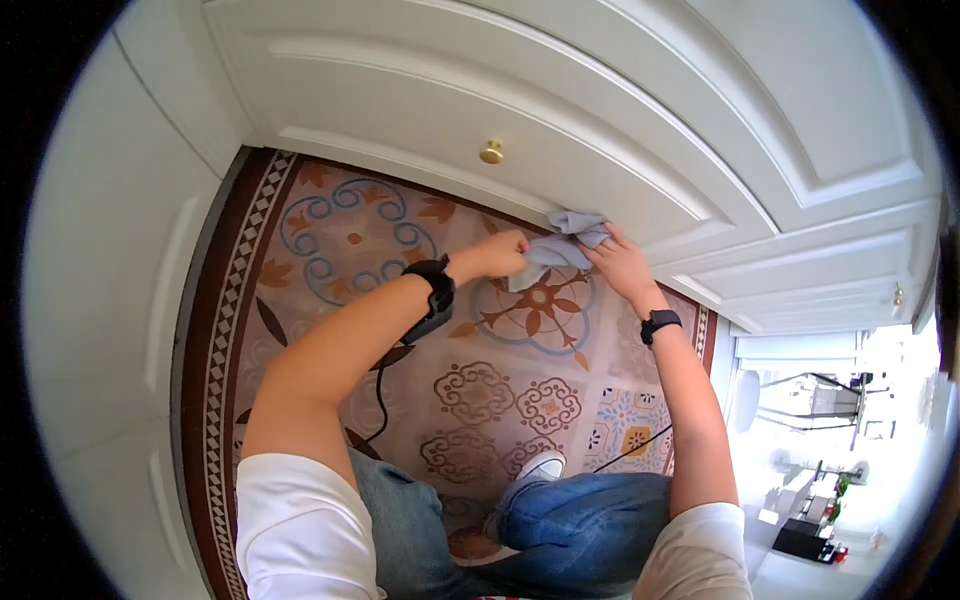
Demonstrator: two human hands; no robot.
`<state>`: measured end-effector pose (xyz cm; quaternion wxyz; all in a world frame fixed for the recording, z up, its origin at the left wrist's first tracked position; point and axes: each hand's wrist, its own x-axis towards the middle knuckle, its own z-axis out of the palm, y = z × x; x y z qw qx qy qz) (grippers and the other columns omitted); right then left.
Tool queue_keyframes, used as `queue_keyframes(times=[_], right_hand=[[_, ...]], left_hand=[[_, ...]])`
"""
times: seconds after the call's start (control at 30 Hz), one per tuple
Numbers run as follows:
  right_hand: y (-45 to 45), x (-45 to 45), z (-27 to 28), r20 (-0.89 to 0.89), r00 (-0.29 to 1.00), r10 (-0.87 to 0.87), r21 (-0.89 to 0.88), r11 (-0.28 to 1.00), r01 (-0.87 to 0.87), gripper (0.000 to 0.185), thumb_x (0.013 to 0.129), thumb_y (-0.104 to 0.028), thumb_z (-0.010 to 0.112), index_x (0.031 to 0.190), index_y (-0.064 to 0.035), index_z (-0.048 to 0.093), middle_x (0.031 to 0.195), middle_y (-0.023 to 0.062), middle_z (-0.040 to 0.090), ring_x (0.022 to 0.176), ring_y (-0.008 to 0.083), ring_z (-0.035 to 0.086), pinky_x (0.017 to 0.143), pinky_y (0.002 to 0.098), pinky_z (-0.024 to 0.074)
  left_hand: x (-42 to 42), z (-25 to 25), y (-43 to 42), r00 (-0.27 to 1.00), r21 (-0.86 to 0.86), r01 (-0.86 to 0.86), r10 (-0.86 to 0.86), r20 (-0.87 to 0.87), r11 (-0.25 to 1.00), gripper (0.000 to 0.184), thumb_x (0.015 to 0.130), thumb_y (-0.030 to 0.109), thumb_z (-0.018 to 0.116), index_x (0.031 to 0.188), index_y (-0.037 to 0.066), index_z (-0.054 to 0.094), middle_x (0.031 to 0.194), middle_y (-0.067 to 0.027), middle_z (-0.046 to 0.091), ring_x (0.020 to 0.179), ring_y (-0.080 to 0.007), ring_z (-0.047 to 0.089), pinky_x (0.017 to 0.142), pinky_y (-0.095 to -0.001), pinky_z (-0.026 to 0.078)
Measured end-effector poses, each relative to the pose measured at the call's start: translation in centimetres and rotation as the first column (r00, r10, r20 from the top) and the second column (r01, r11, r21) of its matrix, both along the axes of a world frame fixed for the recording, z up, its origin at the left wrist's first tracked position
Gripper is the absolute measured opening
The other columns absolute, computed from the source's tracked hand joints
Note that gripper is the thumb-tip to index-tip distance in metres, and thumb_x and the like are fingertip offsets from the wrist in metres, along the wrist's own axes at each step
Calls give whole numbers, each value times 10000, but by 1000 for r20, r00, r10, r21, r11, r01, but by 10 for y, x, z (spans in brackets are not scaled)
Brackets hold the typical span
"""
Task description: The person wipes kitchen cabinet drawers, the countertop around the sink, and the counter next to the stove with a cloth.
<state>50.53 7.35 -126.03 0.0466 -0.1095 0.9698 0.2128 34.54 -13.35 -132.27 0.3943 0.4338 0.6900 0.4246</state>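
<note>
A grey-blue cloth [562, 250] is stretched between my two hands, close to the lower edge of a white cabinet door [400, 100]. My left hand [498, 256] is closed on the cloth's left end. At the other end, the fingers of my right hand [620, 265] grip the bunched upper part, which lies against or just in front of the door. A paler flap [524, 279] hangs below the cloth beside my left hand; whether it belongs to the same cloth I cannot tell.
Patterned tiles [470, 390] cover the floor beneath my arms. A brass knob [491, 152] sticks out from the door above my left hand. Black cords [382, 405] run from near both forearms. White panels [110, 300] stand at the left; a bright room opens at the right.
</note>
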Motion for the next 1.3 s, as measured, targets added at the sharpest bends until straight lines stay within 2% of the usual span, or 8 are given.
queue_keyframes(times=[0.23, 0.5, 0.57, 0.77, 1.07, 1.1, 1.23, 1.3], right_hand=[[34, 55, 49, -326, 943, -70, 159, 979, 128, 591, 767, -73, 496, 1332, -229, 418, 1195, -40, 556, 954, 130, 561, 1100, 369, 218], [27, 33, 109, -664, 706, -246, -19, 950, 312, 732, 657, -206, 596, 1353, -159, 373, 1445, 68, 310, 833, 259, 626, 1046, 525, 217], [15, 15, 133, -778, 585, -227, -85, 962, 259, 763, 657, -158, 570, 1375, -89, 321, 1451, 140, 277, 1161, 303, 495, 1061, 555, 114], [-29, -44, 200, -879, 428, -207, -268, 959, -87, 802, 652, -105, 555, 1398, -69, 263, 1486, 156, 169, 1367, 311, 171, 1065, 558, 65], [-92, -108, 223, -908, 309, -283, -328, 939, -102, 793, 675, -10, 525, 1410, -102, 241, 1486, 123, 184, 1335, 300, 247, 1078, 521, 118], [-93, -115, 222, -935, 248, -254, -285, 954, -97, 784, 691, 17, 516, 1415, -116, 244, 1487, 94, 198, 1192, 287, 439, 1074, 512, 158], [-108, -116, 211, -891, 378, -251, -292, 955, -56, 720, 724, 34, 481, 1402, -124, 297, 1481, 45, 226, 813, 230, 590, 1064, 484, 229], [-119, -119, 193, -844, 499, -198, -249, 968, -39, 606, 773, -21, 472, 1362, -124, 372, 1400, 49, 376, 861, 205, 586, 1045, 428, 292]], left_hand=[[76, 63, 32, 996, 44, 88, -88, 3, 995, 231, 757, 101, 538, 959, -10, 523, 944, -198, 585, 882, -339, 565, 714, -397, 446], [91, 113, 51, 834, 807, 89, 400, -381, 583, 222, 690, 15, 546, 908, 50, 520, 931, -117, 499, 925, -312, 479, 838, -415, 375], [90, 124, 47, 810, 800, 154, 390, -439, 580, 253, 690, 15, 543, 939, 56, 531, 1000, -109, 510, 996, -298, 479, 889, -411, 361], [79, 127, 28, 317, 599, 391, 509, -800, 698, 507, 709, 54, 546, 1210, 103, 483, 1363, -97, 381, 1300, -250, 313, 1063, -428, 202], [-1, 142, 3, 166, 593, 46, 579, -798, 804, 593, 767, 48, 529, 1340, 97, 387, 1422, -87, 333, 1327, -264, 288, 1068, -469, 190], [-15, 141, -2, 102, 581, 29, 576, -811, 813, 586, 771, 41, 526, 1338, 94, 389, 1420, -87, 335, 1321, -266, 298, 1062, -468, 209], [-59, 143, -30, 139, 509, 179, 490, -860, 842, 504, 770, 7, 517, 1267, 70, 471, 1374, -90, 389, 1268, -275, 362, 1026, -457, 282], [-71, 138, -45, 141, 520, 198, 501, -854, 830, 452, 744, -16, 522, 1189, 63, 542, 1327, -94, 435, 1224, -272, 404, 999, -456, 309]])
